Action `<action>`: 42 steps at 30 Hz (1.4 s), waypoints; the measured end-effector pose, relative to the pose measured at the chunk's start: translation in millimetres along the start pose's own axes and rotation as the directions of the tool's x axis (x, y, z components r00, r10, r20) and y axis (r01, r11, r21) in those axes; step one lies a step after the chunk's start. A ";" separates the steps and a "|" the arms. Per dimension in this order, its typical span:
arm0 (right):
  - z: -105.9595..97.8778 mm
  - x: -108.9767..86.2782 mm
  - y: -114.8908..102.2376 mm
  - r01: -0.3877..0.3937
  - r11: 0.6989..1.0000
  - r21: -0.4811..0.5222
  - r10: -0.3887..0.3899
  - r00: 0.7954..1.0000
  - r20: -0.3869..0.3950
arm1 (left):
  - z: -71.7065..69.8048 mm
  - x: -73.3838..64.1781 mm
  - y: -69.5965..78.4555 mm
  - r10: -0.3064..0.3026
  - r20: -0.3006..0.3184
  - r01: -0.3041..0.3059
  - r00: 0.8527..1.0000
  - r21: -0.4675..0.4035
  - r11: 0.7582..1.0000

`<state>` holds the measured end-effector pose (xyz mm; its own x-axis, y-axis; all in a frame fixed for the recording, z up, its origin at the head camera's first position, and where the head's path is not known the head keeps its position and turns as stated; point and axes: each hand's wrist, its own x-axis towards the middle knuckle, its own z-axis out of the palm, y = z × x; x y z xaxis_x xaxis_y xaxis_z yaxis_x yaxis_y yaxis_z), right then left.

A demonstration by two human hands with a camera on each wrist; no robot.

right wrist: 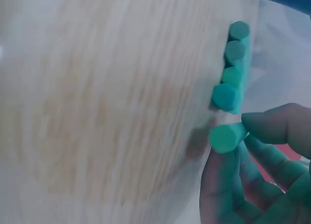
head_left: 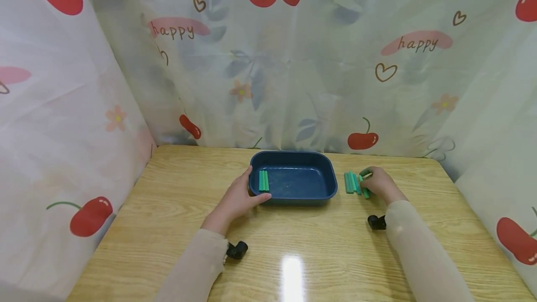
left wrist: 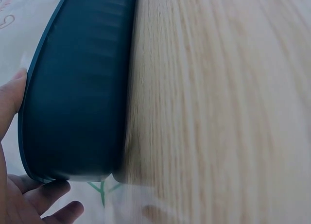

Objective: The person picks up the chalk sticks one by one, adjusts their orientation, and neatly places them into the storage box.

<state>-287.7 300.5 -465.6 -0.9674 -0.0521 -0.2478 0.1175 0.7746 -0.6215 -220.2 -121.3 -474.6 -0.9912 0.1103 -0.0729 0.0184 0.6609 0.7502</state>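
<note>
A dark blue rectangular basin (head_left: pixel 302 198) stands on the table, its outer wall (left wrist: pixel 77 97) filling much of the left wrist view. My left hand (head_left: pixel 237 197) grips its left end, thumb at the near rim and fingers round the far side. Several green sticks (head_left: pixel 263 181) lie side by side inside at the left. To the right of the basin, my right hand (head_left: pixel 381 184) pinches one light green hexagonal stick (right wrist: pixel 227 138) between thumb and fingers. Just beside it, a row of several green and teal sticks (right wrist: pixel 235 51) lies on the table.
The wooden table (head_left: pixel 319 246) ends against a printed curtain (head_left: pixel 285 83) at the back and both sides. A small black camera is worn at each wrist, one by the left sleeve (head_left: pixel 193 264) and one by the right sleeve (head_left: pixel 423 250).
</note>
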 end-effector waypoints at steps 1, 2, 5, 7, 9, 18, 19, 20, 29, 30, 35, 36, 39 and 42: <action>-0.4 -1.5 0.2 0.004 1.000 0.011 -0.004 1.000 0.004 | 0.2 0.1 0.0 0.001 0.000 -0.001 1.000 0.000 1.000; -0.7 -3.0 0.2 0.007 1.000 0.022 -0.007 1.000 0.007 | 0.3 0.1 0.0 0.003 0.000 -0.003 1.000 0.000 1.000; -1.7 -7.8 -0.4 0.007 0.998 0.062 -0.008 1.000 0.017 | 0.6 0.1 -0.2 0.008 0.000 -0.008 1.000 0.005 1.000; -2.7 -11.4 -1.7 0.008 0.995 0.096 -0.010 1.000 0.017 | 0.6 0.1 -0.2 0.007 -0.001 -0.007 1.000 0.007 1.000; -3.8 -15.3 -4.0 0.012 0.990 0.137 -0.015 1.000 0.020 | 0.5 0.2 -0.2 0.005 -0.003 -0.005 1.000 0.009 1.000; -7.0 -27.7 -16.0 0.038 0.966 0.255 -0.047 0.999 0.028 | -0.4 -0.9 -0.9 0.013 -0.006 -0.013 1.000 0.018 1.000; -7.2 -28.9 -17.1 0.041 0.965 0.259 -0.050 0.998 0.027 | -0.2 -1.2 -0.9 0.015 -0.006 -0.015 1.000 0.017 1.000; -7.3 -30.0 -18.2 0.044 0.963 0.267 -0.052 0.998 0.025 | 0.0 -1.3 -1.1 0.017 -0.008 -0.017 1.000 0.015 1.000; -10.1 -41.7 -37.8 0.075 0.940 0.332 -0.078 0.997 -0.005 | 2.4 -0.8 -5.1 0.032 -0.022 -0.032 0.999 0.031 0.999; -10.3 -43.1 -40.3 0.082 0.939 0.333 -0.084 0.996 -0.009 | 2.2 -1.0 -4.9 0.036 -0.024 -0.035 0.999 0.033 0.999; -10.1 -48.3 -52.9 0.104 0.926 0.362 -0.101 0.994 -0.027 | 2.7 -0.4 -4.8 0.044 -0.023 -0.043 0.999 0.040 0.998; -9.8 -49.3 -55.6 0.107 0.924 0.368 -0.103 0.994 -0.030 | 3.0 -0.1 -5.1 0.045 -0.024 -0.044 0.999 0.043 0.998; -8.4 -51.3 -64.0 0.123 0.909 0.399 -0.115 0.992 -0.044 | 3.6 0.7 -6.1 0.048 -0.027 -0.046 0.998 0.049 0.998; -6.2 -53.6 -74.6 0.135 0.896 0.423 -0.126 0.991 -0.050 | 4.3 2.0 -7.3 0.048 -0.033 -0.046 0.998 0.059 0.997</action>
<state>-246.1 249.4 -401.4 -0.9845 -0.1174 -0.1300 0.0694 0.4199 -0.9049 -221.8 -122.7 -483.0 -0.9930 0.1173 -0.0145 0.0720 0.6978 0.7127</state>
